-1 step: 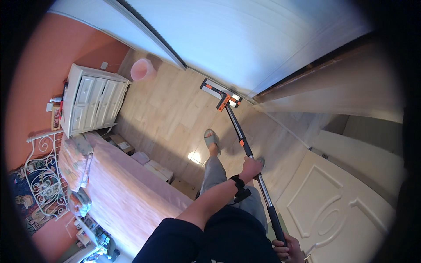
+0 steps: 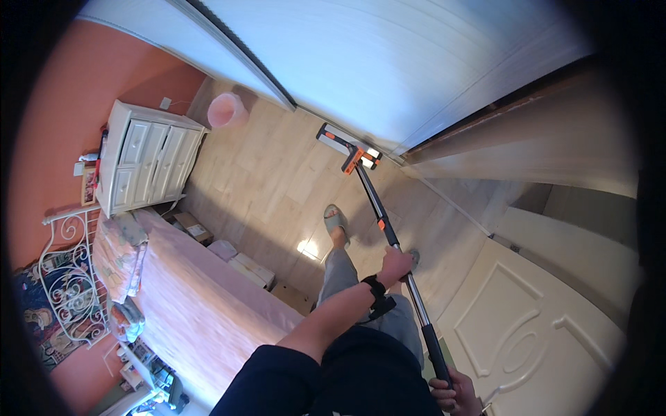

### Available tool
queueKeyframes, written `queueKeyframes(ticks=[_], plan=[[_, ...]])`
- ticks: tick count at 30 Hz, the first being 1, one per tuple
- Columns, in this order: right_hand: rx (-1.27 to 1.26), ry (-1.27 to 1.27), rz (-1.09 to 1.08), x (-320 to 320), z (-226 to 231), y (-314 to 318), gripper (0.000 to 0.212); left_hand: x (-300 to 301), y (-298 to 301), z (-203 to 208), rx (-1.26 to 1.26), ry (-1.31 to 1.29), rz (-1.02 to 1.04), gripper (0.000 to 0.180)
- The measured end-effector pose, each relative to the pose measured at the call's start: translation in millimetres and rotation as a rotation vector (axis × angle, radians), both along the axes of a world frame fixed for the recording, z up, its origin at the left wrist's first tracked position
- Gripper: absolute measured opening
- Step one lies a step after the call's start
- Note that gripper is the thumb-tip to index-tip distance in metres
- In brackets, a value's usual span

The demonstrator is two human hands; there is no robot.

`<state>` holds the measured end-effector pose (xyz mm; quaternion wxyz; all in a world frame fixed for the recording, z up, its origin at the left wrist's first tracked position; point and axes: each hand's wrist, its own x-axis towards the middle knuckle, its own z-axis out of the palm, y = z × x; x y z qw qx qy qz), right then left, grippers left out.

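A flat mop [image 2: 374,197] with a black and silver pole slants across the middle of the view. My left hand [image 2: 397,265] is wrapped round the pole partway along it, and a black band [image 2: 378,295] circles that wrist. Lower down, my right hand [image 2: 454,394] is closed round the black grip at the pole's near end. At the far end, the black and orange mop head [image 2: 350,148] rests on the floor, close beside the bottom edge of the white sliding door [image 2: 416,76]. Its underside is hidden.
A pink bin [image 2: 227,111] stands by the far wall, right of a white chest of drawers [image 2: 149,158]. The bed [image 2: 187,298] runs along my left, with boxes [image 2: 250,269] beneath its edge. A white panelled door [image 2: 513,326] is at my right. My slippered foot [image 2: 334,220] is on the wooden floor.
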<state>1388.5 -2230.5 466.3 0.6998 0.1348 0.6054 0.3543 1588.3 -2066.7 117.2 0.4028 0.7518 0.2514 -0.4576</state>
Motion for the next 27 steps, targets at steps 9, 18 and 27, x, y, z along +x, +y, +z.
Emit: queueKeyframes(ticks=[9, 18, 27], plan=[[-0.058, -0.139, -0.042, 87.6, -71.8, 40.5, 0.031, 94.1, 95.2, -130.4, 0.060, -0.576, -0.813, 0.016], [-0.219, -0.095, -0.161, -60.3, -39.6, -36.7, 0.025, -54.4, -32.7, -77.1, 0.117, -0.500, -1.275, 0.023], [-0.293, 0.083, -0.156, -233.1, -1.6, -109.6, 0.026, -230.3, -144.8, -47.4, -0.079, -0.070, -0.512, 0.055]])
